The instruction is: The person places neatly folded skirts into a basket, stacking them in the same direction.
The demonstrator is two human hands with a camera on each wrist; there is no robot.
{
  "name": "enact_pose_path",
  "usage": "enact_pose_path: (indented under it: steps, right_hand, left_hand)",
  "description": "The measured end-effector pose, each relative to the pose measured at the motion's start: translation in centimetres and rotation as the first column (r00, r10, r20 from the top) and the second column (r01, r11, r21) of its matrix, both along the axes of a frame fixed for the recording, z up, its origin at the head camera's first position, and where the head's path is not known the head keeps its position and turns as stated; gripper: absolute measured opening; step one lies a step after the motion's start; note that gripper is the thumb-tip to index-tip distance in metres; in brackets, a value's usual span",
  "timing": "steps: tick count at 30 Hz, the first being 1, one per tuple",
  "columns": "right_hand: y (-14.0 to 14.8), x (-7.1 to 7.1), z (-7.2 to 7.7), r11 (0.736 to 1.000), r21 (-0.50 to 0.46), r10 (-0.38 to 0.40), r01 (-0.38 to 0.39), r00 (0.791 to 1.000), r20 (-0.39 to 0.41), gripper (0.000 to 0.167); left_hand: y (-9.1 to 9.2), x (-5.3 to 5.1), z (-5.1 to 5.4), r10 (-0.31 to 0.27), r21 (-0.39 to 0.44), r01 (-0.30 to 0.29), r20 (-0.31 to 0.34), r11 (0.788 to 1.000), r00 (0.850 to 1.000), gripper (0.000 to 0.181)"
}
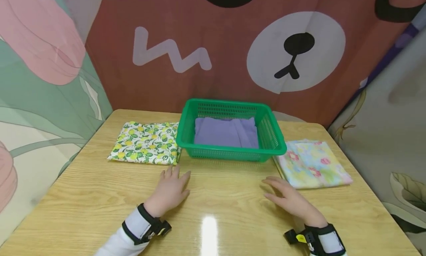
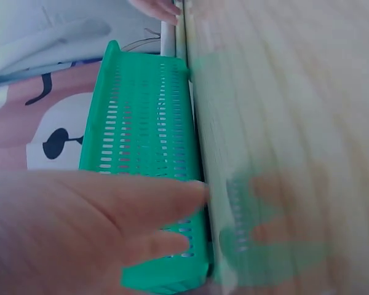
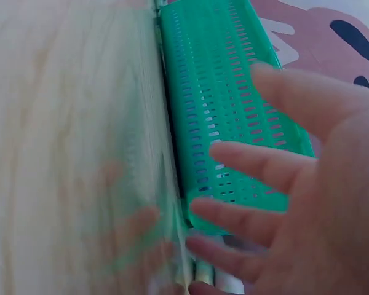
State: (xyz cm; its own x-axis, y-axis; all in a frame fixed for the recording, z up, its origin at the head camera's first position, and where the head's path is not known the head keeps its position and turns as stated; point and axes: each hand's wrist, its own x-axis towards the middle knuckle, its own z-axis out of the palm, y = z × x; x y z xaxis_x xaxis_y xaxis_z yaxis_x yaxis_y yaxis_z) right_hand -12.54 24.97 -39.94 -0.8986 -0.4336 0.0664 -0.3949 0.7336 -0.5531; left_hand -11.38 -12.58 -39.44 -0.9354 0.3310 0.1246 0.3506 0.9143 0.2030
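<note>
Both hands I see are empty, fingers loosely spread: the left hand (image 1: 169,191) at lower left-centre, just below a folded white fabric cloth printed with yellow lemons (image 1: 146,143); the right hand (image 1: 293,200) at lower right, beside a folded pastel floral cloth (image 1: 314,165). At centre, a rectangular green plastic basket (image 1: 229,153) contains a folded purple cloth (image 1: 226,133).

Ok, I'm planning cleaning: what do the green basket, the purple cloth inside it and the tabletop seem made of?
Green basket: likely moulded plastic, slightly glossy, with regular slots. Purple cloth: matte fabric, softly creased; fibre unclear. Tabletop: wood or a wood print, glossy, showing grain and a bright reflection.
</note>
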Motion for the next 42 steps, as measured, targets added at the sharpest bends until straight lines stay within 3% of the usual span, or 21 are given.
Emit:
enact_pose_path:
  steps: [2, 6, 11, 14, 27, 32, 37, 42]
  right_hand:
    - [0.1, 0.2, -0.3, 0.999, 0.039, 0.026, -0.027, 0.999, 0.031, 0.054]
    - [0.3, 0.5, -0.7, 0.994, 0.08, 0.076, -0.078, 0.997, 0.032, 0.07]
    - [0.1, 0.4, -0.7, 0.991, 0.086, 0.101, -0.103, 0.995, 0.023, 0.076]
    - [0.0, 0.3, -0.7, 0.991, 0.089, 0.096, -0.098, 0.995, 0.028, 0.077]
    - [0.3, 0.3, -0.8, 0.992, 0.09, 0.09, -0.093, 0.995, 0.042, 0.078]
    - [0.3, 0.3, -0.7, 0.992, 0.087, 0.087, -0.091, 0.995, 0.048, 0.078]
    - [0.3, 0.3, -0.7, 0.993, 0.078, 0.089, -0.092, 0.995, 0.047, 0.077]
    - [0.3, 0.3, -0.8, 0.993, 0.081, 0.088, -0.092, 0.995, 0.052, 0.077]
  left_hand:
    - [-0.1, 0.1, -0.1, 0.029, -0.017, -0.028, 0.06, 0.999, 0.998, 0.052]
    - [-0.2, 0.2, -0.3, 0.034, -0.007, -0.033, 0.13, 0.999, 0.991, 0.053]
    - [-0.3, 0.3, -0.2, 0.038, 0.007, -0.041, 0.247, 0.999, 0.968, 0.053]
    - [-0.3, 0.3, -0.2, 0.045, 0.012, -0.05, 0.272, 0.999, 0.961, 0.053]
    - [0.1, 0.1, -0.4, 0.049, 0.014, -0.055, 0.268, 0.998, 0.962, 0.055]
    - [0.3, -0.2, 0.1, 0.055, 0.001, -0.056, 0.223, 0.998, 0.973, 0.055]
    - [-0.1, -1.6, 1.4, 0.066, 0.005, -0.066, 0.09, 0.998, 0.994, 0.053]
    - [-2.1, -3.9, 3.1, 0.136, 0.008, -0.136, 0.022, 0.991, 0.991, 0.051]
